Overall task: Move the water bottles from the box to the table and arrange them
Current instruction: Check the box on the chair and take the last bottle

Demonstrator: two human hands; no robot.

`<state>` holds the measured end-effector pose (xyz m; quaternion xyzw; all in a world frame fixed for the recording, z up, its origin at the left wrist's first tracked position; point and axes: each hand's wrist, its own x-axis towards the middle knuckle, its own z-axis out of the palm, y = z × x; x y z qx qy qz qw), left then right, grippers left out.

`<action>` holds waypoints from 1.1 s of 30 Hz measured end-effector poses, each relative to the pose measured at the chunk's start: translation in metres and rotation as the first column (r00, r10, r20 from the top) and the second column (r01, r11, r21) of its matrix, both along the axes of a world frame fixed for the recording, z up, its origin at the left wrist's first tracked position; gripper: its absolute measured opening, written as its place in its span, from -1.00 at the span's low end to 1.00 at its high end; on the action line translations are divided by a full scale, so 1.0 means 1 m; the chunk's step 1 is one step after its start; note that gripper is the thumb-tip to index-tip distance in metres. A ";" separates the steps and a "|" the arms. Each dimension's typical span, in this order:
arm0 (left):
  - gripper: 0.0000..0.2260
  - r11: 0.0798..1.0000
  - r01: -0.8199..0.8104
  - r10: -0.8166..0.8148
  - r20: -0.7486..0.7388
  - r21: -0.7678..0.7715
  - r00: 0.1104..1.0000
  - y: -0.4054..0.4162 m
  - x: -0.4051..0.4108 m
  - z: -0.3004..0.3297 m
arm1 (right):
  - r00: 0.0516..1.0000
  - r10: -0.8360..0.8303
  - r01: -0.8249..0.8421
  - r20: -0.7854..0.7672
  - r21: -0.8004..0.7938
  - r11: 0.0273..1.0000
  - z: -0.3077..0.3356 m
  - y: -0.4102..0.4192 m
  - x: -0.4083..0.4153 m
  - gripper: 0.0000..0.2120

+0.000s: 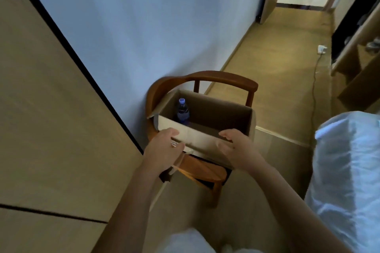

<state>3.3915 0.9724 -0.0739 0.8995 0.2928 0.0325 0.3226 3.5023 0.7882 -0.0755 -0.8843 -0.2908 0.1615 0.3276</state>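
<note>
A person stands over an open cardboard box set on the seat of a wooden chair against the wall. Both hands are at the box's near rim. The left hand is loosely spread, its fingers lying on or just over the near wall's top edge; no firm grip is visible. The right hand hovers at the same edge with fingers relaxed and slightly parted, holding nothing. One water bottle stands upright in the box, beyond the left hand and toward the far left corner, its cap uppermost.

The step in hand appears to be reaching in for this bottle, or steadying the box first. To do it well, one hand should probably brace the near wall while the other goes over the rim and closes round the bottle's body below the shoulder, lifting it straight up so it clears the cardboard and the chair's curved backrest.

The box floor nearest the hands is hidden behind the near wall, so further bottles there cannot be ruled out. No counter is in view, and its direction cannot be told. A white bed lies to the right of the right hand, cut off by the frame edge. Motion blur softens the fingertips.
</note>
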 end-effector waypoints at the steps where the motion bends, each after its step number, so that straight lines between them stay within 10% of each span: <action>1: -0.66 1.000 -0.014 0.014 -0.005 -0.002 1.000 0.007 0.011 -0.003 | 1.000 0.008 -0.008 -0.016 0.009 1.000 -0.005 0.011 0.014 -0.62; 15: -0.62 0.992 -0.009 -0.012 -0.165 -0.124 0.986 0.146 0.147 -0.057 | 0.906 -0.112 0.101 -0.408 -0.049 0.994 -0.123 0.212 0.171 -0.46; 33: -0.62 0.975 0.038 -0.106 -0.307 -0.220 0.946 0.210 0.200 -0.117 | 0.824 -0.409 0.374 -0.393 -0.166 0.913 -0.249 0.341 0.217 -0.59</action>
